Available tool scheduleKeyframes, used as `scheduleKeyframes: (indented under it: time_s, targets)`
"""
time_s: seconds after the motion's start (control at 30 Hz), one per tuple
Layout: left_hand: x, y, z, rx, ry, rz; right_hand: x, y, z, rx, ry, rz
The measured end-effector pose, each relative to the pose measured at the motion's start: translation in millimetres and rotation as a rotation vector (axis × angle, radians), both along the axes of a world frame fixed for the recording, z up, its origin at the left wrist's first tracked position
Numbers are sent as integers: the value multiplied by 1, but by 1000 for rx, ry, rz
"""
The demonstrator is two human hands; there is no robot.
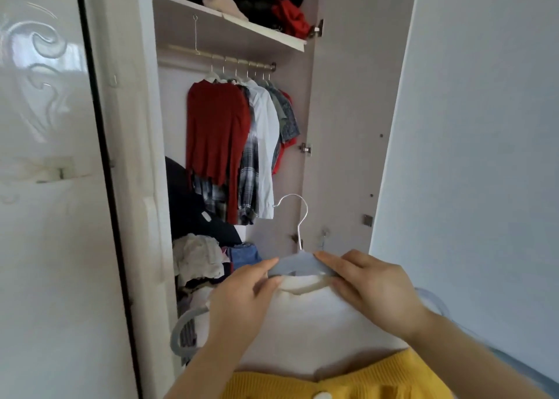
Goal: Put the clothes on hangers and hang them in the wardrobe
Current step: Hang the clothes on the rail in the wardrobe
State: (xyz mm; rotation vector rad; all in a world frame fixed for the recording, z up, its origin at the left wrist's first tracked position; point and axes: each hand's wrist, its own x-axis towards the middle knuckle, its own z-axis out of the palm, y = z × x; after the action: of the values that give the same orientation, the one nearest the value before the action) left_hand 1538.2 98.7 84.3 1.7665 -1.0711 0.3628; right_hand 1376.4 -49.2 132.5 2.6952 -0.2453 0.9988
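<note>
A white garment (308,323) hangs on a grey-blue hanger (298,262) with a silver hook, held up in front of the open wardrobe. My left hand (242,295) pinches the collar and the hanger's left shoulder. My right hand (375,286) pinches the hanger's right shoulder with the fabric. The hanger's left end (181,329) sticks out beyond the garment. Inside the wardrobe, a rail (223,58) carries several hung clothes, with a red long-sleeved top (214,138) at their left. The rail's left stretch is bare.
The shelf (230,20) above the rail holds piled dark, cream and red clothes. A heap of loose clothes (199,247) fills the wardrobe floor. The open door (344,126) stands at the right, a glossy closed door (45,186) at the left. Yellow knitwear (348,380) lies below the garment.
</note>
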Motion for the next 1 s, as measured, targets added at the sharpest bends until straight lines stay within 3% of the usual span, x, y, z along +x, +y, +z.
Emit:
scheduleKeyframes:
  time_s: [0.3,0.43,0.67,1.0]
  targets:
    - [91,-133,11,-16,7,123,102,-129,11,-40,97,-10]
    - [137,-173,24,-48,31,225,159,-173,24,19,96,117]
    - [251,-214,33,-43,74,383,292,-221,39,11,138,219]
    - [432,-247,88,-4,-56,449,479,-279,99,-62,60,147]
